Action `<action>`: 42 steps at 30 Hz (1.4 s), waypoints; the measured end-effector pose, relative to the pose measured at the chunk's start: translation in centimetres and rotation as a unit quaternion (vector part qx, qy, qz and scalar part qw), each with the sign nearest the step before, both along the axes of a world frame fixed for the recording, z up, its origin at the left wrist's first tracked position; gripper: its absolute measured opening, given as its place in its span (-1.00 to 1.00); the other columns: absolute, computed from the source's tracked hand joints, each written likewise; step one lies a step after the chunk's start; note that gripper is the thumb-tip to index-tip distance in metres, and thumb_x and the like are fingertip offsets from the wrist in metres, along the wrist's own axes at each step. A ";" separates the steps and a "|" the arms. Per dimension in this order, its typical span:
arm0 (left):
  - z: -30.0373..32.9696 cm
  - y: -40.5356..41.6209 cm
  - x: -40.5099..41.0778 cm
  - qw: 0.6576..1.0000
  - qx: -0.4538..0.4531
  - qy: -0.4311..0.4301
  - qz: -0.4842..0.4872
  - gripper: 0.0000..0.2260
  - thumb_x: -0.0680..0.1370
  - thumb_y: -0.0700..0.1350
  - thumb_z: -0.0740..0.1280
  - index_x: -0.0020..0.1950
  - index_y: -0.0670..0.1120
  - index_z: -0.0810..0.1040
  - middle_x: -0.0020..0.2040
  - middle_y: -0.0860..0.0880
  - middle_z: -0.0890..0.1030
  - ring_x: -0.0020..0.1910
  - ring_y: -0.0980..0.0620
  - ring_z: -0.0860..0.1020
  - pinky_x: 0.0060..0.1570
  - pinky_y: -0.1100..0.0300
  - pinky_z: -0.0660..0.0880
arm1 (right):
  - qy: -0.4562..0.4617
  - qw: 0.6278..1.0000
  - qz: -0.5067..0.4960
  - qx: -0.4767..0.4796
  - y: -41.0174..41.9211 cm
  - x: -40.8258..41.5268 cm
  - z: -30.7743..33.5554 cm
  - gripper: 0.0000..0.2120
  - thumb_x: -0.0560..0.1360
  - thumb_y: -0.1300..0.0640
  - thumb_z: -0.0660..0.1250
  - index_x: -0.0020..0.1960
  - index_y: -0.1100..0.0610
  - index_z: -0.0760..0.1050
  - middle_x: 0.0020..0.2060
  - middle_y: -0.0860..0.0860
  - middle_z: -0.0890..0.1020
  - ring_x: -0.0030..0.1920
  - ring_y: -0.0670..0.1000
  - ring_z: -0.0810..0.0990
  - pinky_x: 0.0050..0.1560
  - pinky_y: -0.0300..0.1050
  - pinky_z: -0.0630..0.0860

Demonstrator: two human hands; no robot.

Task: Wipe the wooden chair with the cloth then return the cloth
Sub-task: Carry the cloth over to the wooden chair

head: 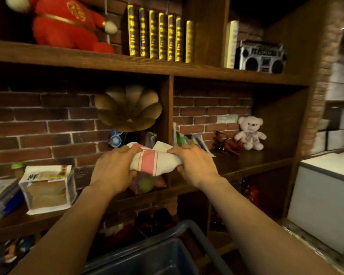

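A white cloth with pink stripes [154,160] is bunched between both hands, held in front of the middle wooden shelf [252,161]. My left hand [113,169] grips its left end and my right hand [195,163] grips its right end. The cloth hangs just above a bag of fruit [147,183] that lies on the shelf below it. No wooden chair is in view.
The shelf unit holds a brass gramophone horn [128,107], a paper package [48,188], a pale teddy bear [249,132], books [161,35], a red plush toy [68,22] and a small boombox [261,56]. A dark bin rim [187,227] sits below my arms. A white counter [326,175] stands right.
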State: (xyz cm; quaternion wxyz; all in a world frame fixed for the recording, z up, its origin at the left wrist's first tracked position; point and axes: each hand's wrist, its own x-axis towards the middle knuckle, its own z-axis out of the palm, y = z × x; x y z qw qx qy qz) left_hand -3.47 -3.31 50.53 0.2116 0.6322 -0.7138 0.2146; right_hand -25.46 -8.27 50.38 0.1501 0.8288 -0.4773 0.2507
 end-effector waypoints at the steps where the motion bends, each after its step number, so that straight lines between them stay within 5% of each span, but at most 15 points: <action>1: 0.5 -0.3 -0.9 1.000 -0.004 0.000 -0.014 -0.40 0.44 0.00 0.48 0.44 0.09 0.37 0.25 -0.07 0.57 0.16 -0.19 0.57 -0.01 -0.04 0.52 | 0.000 1.000 -0.014 -0.006 0.2 -1.0 0.5 -0.50 0.50 0.12 0.41 0.39 -0.14 0.44 0.24 0.02 0.59 0.26 0.16 0.54 0.13 0.08 0.53; 13: 2.6 -3.6 -17.8 0.976 -0.033 0.006 -0.213 -0.40 0.41 0.00 0.50 0.40 0.13 0.38 0.21 -0.01 0.60 0.15 -0.15 0.58 0.01 -0.04 0.55 | -0.009 0.976 -0.215 -0.037 5.7 -18.0 2.6 -0.52 0.54 0.11 0.37 0.42 -0.16 0.42 0.21 0.00 0.60 0.20 0.14 0.56 0.02 0.03 0.52; 26: 1.0 0.1 -49.5 0.906 -0.031 0.032 -0.422 -0.38 0.40 -0.07 0.52 0.43 0.08 0.42 0.23 -0.06 0.61 0.16 -0.18 0.58 0.00 -0.05 0.51 | 0.003 0.911 -0.412 -0.030 17.7 -45.7 1.4 -0.51 0.50 0.11 0.44 0.40 -0.12 0.46 0.21 0.02 0.62 0.21 0.16 0.56 0.03 0.07 0.54; 32: -1.7 2.8 -62.2 0.870 -0.013 0.019 -0.492 -0.40 0.42 -0.05 0.52 0.43 0.07 0.43 0.21 -0.06 0.61 0.16 -0.18 0.58 -0.01 -0.03 0.51 | -0.010 0.879 -0.477 -0.003 23.0 -56.2 -1.5 -0.49 0.50 0.14 0.44 0.42 -0.11 0.45 0.25 0.05 0.60 0.26 0.18 0.54 0.10 0.10 0.49; 42: -12.4 2.0 -72.0 0.818 0.074 0.009 -0.570 -0.40 0.37 -0.05 0.56 0.38 0.10 0.46 0.18 -0.04 0.65 0.08 -0.17 0.61 -0.05 -0.01 0.52 | -0.055 0.835 -0.539 0.095 25.4 -63.4 -11.6 -0.50 0.51 0.11 0.41 0.42 -0.11 0.43 0.19 0.03 0.59 0.25 0.20 0.53 0.20 0.19 0.37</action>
